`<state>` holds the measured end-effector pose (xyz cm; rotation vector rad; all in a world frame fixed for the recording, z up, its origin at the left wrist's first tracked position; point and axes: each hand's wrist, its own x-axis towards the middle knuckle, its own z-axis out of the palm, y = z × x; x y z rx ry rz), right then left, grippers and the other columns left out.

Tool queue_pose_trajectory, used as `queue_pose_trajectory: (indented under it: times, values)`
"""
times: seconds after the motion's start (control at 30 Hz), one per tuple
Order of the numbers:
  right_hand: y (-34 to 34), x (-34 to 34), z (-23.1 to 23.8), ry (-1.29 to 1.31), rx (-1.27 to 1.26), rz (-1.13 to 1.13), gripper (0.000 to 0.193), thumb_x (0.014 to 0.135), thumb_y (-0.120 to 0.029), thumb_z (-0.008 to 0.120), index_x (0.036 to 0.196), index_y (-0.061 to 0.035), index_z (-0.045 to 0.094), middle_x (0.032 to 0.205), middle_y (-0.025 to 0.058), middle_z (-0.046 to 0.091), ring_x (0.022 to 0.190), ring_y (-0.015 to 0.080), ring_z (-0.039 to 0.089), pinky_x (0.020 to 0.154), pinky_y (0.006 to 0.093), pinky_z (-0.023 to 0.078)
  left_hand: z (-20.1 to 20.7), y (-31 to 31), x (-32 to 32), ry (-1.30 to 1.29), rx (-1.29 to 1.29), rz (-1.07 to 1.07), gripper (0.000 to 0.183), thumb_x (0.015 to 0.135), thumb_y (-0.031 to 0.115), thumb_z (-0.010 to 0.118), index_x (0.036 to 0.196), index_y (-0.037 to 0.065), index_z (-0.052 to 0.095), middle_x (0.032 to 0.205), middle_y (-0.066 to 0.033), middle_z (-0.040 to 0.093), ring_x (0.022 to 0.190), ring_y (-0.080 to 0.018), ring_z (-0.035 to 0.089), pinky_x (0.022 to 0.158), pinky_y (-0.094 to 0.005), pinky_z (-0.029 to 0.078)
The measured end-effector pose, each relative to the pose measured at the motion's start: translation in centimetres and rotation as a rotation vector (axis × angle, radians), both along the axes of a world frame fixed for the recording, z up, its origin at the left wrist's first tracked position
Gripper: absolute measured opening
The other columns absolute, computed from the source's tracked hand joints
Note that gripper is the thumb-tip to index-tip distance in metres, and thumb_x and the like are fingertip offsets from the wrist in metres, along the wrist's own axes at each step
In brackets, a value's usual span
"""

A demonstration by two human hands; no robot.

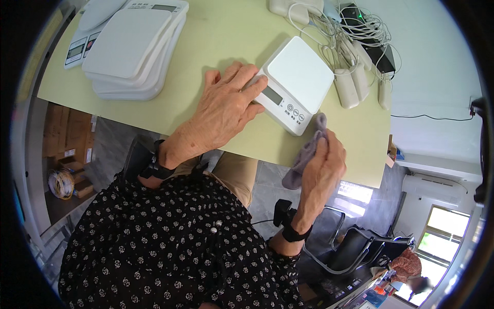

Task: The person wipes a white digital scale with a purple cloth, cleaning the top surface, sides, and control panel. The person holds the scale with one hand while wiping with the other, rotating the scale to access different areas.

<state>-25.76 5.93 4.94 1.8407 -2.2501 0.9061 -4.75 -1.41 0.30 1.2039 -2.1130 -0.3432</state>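
A white digital kitchen scale [300, 72] lies tilted at an angle on the pale green table, its small display and round buttons toward me. My left hand [226, 105] grips the scale's left edge by the display, with fingertips on its top and the thumb at its near side. In my right hand [327, 162] is a crumpled grey-purple cloth [303, 159], pinched between thumb and fingers. One end of that cloth reaches up to the scale's near right corner. The rest hangs over the table's front edge.
Several white scales [128, 51] are stacked at the table's far left. White power strips [346, 87], tangled cables [368, 33] and black adapters [382, 59] crowd the back right. Beyond the table [206, 31], black chairs [350, 247] and another person [406, 268] appear at lower right.
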Motion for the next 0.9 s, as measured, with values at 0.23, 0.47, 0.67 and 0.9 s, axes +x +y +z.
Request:
queue_pose_trajectory:
  times: [0.23, 0.47, 0.67, 0.9]
  values:
    - [-0.4, 2.6, -1.2, 0.156, -0.092, 0.158, 0.022, 0.092, -0.001, 0.069, 0.114, -0.0031, 0.074, 0.114, 0.0117, 0.074, 0.101, 0.0335, 0.064, 0.087, 0.0423, 0.055, 0.3, 0.2, 0.0, 0.011, 0.02, -0.035, 0.048, 0.091, 0.017, 0.075, 0.135, 0.004, 0.064, 0.136, -0.0092, 0.056, 0.129, -0.0269, 0.05, 0.099, -0.044, 0.037]
    - [-2.2, 8.7, -3.3, 0.19, -0.213, 0.333, 0.032, 0.08, 0.003, 0.07, 0.111, -0.0016, 0.074, 0.12, 0.0089, 0.073, 0.106, 0.034, 0.063, 0.088, 0.0418, 0.056, -0.4, -0.1, 0.0, 0.014, -0.005, -0.026, 0.046, 0.09, 0.019, 0.075, 0.133, 0.002, 0.067, 0.136, -0.0096, 0.058, 0.13, -0.0273, 0.05, 0.101, -0.0436, 0.037]
    - [-0.6, 5.0, -2.9, 0.222, -0.147, 0.243, 0.03, 0.078, 0.003, 0.069, 0.106, -0.0057, 0.076, 0.117, 0.0018, 0.072, 0.104, 0.0314, 0.064, 0.085, 0.04, 0.057, -0.4, 0.0, 0.1, 0.048, 0.012, -0.025, 0.048, 0.088, 0.018, 0.076, 0.133, 0.002, 0.068, 0.134, -0.0076, 0.06, 0.13, -0.0257, 0.051, 0.099, -0.0435, 0.037]
    - [-0.3, 3.0, -2.4, 0.256, -0.109, 0.193, 0.029, 0.077, 0.003, 0.069, 0.104, -0.0052, 0.075, 0.116, 0.0028, 0.073, 0.106, 0.0328, 0.063, 0.086, 0.041, 0.057, -0.1, 0.1, -0.3, 0.082, 0.024, -0.075, 0.044, 0.086, 0.014, 0.078, 0.126, 0.001, 0.068, 0.124, -0.0059, 0.06, 0.124, -0.0241, 0.053, 0.098, -0.0414, 0.037]
